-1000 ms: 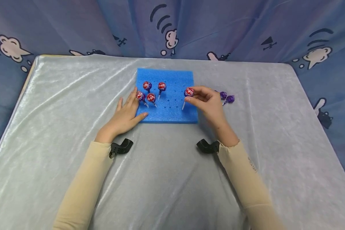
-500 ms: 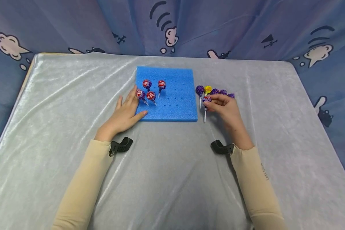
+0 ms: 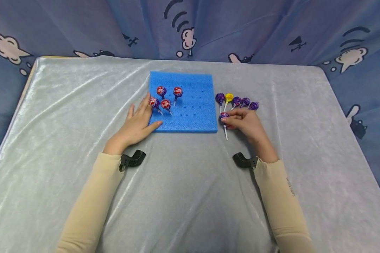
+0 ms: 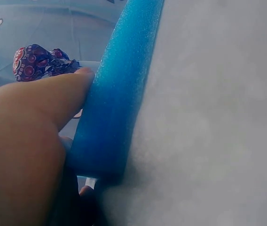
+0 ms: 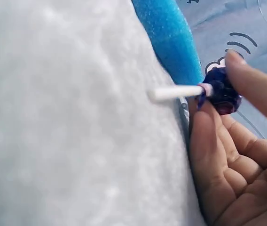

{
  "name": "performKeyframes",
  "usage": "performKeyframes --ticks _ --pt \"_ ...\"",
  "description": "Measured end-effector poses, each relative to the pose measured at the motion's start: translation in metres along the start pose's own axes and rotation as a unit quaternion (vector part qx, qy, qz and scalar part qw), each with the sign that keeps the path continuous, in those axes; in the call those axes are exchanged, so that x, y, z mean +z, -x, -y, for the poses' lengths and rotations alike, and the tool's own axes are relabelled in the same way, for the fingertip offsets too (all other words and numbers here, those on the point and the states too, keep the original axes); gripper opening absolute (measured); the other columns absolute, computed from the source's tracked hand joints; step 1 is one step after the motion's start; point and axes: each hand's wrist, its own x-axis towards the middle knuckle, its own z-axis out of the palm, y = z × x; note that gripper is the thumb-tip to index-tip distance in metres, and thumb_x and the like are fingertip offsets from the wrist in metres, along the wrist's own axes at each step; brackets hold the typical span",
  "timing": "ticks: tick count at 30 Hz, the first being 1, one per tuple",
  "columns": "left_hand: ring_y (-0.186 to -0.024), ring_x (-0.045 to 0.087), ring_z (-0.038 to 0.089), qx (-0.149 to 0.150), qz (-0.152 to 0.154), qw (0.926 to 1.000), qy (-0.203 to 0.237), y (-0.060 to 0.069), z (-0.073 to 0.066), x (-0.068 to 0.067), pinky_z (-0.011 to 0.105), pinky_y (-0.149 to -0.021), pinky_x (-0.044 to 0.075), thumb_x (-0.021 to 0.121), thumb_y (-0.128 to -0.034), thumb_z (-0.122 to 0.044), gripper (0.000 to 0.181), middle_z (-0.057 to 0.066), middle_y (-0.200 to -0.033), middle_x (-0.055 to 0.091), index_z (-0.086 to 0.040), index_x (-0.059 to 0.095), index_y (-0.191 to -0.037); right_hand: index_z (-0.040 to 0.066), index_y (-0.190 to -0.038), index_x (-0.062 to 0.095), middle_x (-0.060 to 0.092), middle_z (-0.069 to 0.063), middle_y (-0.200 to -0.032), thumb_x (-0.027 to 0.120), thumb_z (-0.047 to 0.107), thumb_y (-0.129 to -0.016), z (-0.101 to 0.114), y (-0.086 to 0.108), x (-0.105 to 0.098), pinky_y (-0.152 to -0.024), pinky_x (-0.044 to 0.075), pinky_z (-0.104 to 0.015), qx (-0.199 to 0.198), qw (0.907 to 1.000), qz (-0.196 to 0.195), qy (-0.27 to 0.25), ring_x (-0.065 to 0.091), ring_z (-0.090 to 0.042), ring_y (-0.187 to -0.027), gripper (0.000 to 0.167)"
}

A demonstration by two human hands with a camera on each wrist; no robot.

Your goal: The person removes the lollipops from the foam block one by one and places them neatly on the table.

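My left hand [image 3: 134,124] lies with straight fingers on the left edge of a blue foam block [image 3: 190,123] dotted with small holes. Several red-and-purple wrapped lollipops [image 3: 166,104] stand in the block's left half, sticks down and some tilted. Just right of the block, my right hand [image 3: 247,123] pinches another lollipop [image 3: 223,115] by its wrapped head. Its white stick [image 5: 176,92] points down toward the table in the head view. In the left wrist view, the thumb [image 4: 49,96] presses on the foam's edge beside a lollipop head [image 4: 32,63].
Behind my right hand, a row of lollipops lies on the grey cloth: a yellow one [image 3: 229,97] and several purple ones [image 3: 236,101]. The grey cloth [image 3: 183,182] covers the table. A blue patterned curtain [image 3: 221,31] hangs along the back.
My right hand has moved right and toward me with its lollipop, from above the foam to beside it. The row of lollipops behind shows more. My left hand stays in place.
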Motion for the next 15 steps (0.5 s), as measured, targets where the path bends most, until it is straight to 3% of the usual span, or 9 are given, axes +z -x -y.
performKeyframes --ticks 7,15 --pt "-0.143 -0.011 0.025 -0.002 0.001 1.0 0.001 0.0002 0.0012 -0.0003 0.048 -0.11 -0.016 0.039 -0.0988 -0.045 0.076 0.009 -0.155 -0.022 0.011 0.017 -0.145 -0.016 -0.102 0.06 0.065 0.01 -0.07 0.071 0.001 -0.082 0.0012 -0.0004 0.0038 -0.06 0.053 -0.018 0.005 0.9992 -0.004 0.039 0.062 -0.003 -0.064 0.029" --pt "-0.143 -0.01 0.026 -0.001 0.002 1.0 -0.001 -0.0004 0.0005 0.0004 0.047 -0.109 -0.016 0.039 -0.0989 -0.045 0.076 0.009 -0.154 -0.022 0.012 0.017 -0.145 -0.017 -0.101 0.06 0.067 0.008 -0.071 0.071 0.001 -0.082 0.0015 0.0021 0.0019 -0.061 0.053 -0.02 0.008 0.9991 0.001 0.042 0.063 -0.003 -0.064 0.028"
